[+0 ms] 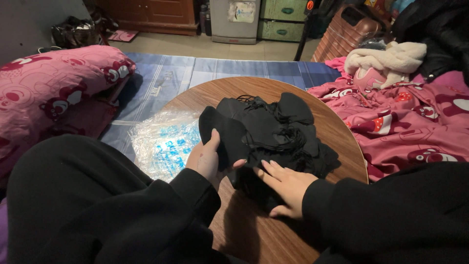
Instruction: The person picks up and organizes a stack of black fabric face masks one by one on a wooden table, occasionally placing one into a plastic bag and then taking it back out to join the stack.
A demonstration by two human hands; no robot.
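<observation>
Left grip (207,159) pinching curved mask (225,139) (soft black)

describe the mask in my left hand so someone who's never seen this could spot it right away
Find the round wooden table on the bed. A heap of black masks lies on it. At the heap's left edge, the left hand grips one black mask, lifted upright and clear of the tangle.

Left hand (207,159) grips a black mask (222,134) at the pile's (283,132) nine o'clock; right hand (288,186) rests flat at six, on the table (337,132).
</observation>
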